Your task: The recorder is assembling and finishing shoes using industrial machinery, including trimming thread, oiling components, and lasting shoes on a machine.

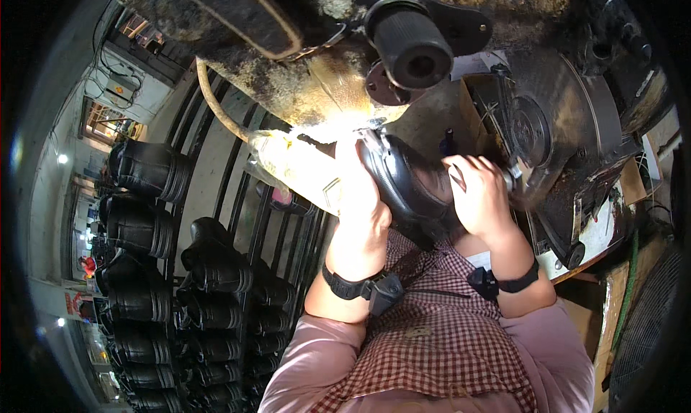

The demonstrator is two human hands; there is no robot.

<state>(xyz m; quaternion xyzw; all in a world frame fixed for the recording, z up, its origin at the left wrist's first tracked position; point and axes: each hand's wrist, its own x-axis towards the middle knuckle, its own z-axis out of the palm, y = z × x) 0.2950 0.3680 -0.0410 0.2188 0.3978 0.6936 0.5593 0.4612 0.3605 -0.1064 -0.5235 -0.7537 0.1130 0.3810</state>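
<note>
Glossy black rubber boot [407, 186] held at chest height between both hands against a grimy, crusted machine [554, 125], left hand [360, 204] with fingers wrapped round the boot, right hand [481, 193] fingers curled, gripping its other side, long axis ran roughly left-right, ribbed black boots [209, 269] racked on left.

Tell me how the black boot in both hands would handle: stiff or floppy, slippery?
The black boot looks glossy, so probably rubbery and a bit slick. The left hand and right hand both clamp it at the machine, hinting it needs steadying. Racked boots hold their shaft shape, so likely semi-stiff, not floppy.
</note>
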